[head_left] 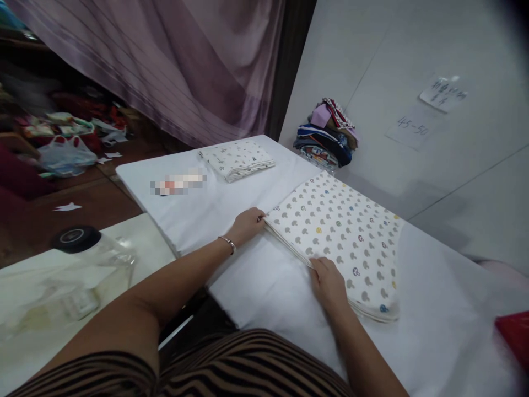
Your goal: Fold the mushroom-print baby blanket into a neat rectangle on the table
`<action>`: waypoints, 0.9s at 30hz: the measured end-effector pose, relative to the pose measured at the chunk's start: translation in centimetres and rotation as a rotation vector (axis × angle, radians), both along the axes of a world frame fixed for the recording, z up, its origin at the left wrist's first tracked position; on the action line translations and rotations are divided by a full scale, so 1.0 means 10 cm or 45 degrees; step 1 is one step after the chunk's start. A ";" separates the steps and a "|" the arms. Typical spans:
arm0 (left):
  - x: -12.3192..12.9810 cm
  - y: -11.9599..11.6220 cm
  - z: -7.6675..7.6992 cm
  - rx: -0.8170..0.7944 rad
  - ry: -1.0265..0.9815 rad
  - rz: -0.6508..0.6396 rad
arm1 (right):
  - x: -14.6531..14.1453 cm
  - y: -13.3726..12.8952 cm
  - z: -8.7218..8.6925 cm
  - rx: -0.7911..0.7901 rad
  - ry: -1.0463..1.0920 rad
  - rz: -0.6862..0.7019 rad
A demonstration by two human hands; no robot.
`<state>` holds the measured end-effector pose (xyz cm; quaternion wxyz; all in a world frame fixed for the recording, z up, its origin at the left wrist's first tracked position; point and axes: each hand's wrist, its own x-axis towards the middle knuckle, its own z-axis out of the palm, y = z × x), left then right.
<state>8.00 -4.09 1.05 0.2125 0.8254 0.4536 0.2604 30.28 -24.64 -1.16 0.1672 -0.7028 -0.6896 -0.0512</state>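
Note:
A white cloth (334, 237) with grey and coloured prints lies folded in layers on the white-covered table (264, 298). My left hand (248, 225) pinches its near left corner. Further right along the same near edge, my right hand (328, 281) grips the layered edge, thumb hidden from view. Behind them, a second folded cloth (237, 159) with small dark prints rests flat near the table's far edge, touched by neither hand.
A pixelated item (177, 182) lies at the table's left. A clear jar with a black lid (76, 239) stands on the side table at left. Folded clothes (326, 135) are piled by the wall; a red object (514, 336) is at far right.

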 end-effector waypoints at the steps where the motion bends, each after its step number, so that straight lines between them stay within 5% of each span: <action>1: 0.00 -0.01 0.01 0.016 -0.034 0.000 | 0.00 0.00 0.00 0.002 -0.003 0.005; 7: -0.02 -0.02 0.01 0.062 -0.175 0.028 | -0.03 -0.02 0.02 -0.019 -0.011 0.075; 15: 0.05 0.02 -0.03 -0.018 0.069 -0.018 | -0.09 0.00 0.05 -0.056 -0.050 0.067; 21: 0.00 0.01 -0.03 -0.080 0.003 -0.054 | -0.09 0.00 0.08 -0.084 0.027 0.050; 27: -0.03 -0.05 0.06 -0.182 -0.062 0.093 | -0.06 0.04 0.20 -0.155 0.223 0.017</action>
